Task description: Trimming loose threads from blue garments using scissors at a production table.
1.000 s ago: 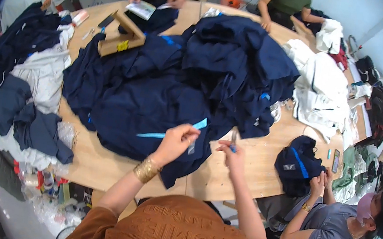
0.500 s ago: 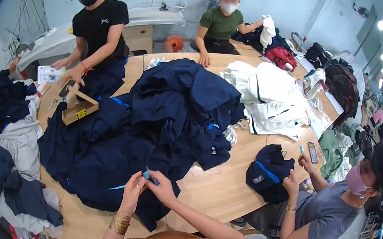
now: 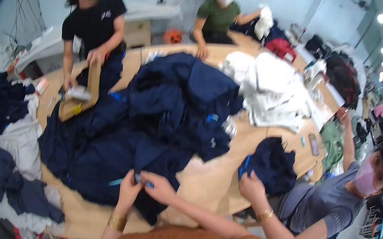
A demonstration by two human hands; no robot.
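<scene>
In front of me, a large pile of navy garments (image 3: 151, 128) spreads over the table. Both my hands are close together over its near edge. My left hand (image 3: 128, 190) pinches a bit of navy garment with a light blue trim. Just beside it, my right hand (image 3: 160, 189) is closed around a small blue tool (image 3: 148, 184) that looks like thread snips; motion blur hides its blades. A light blue strip (image 3: 115, 182) shows on the cloth left of my left hand.
White garments (image 3: 273, 92) lie beyond the navy pile. At right, a co-worker's hand (image 3: 252, 189) touches another navy garment (image 3: 273, 165); a phone (image 3: 314, 144) lies near. At far left, a co-worker handles a wooden box (image 3: 75, 108). Grey and navy clothes (image 3: 19, 159) edge the table's left.
My hands have shifted slightly left and down, staying together. The right co-worker put down a light blue item and stretched an arm back. The left co-worker has brought papers to the box.
</scene>
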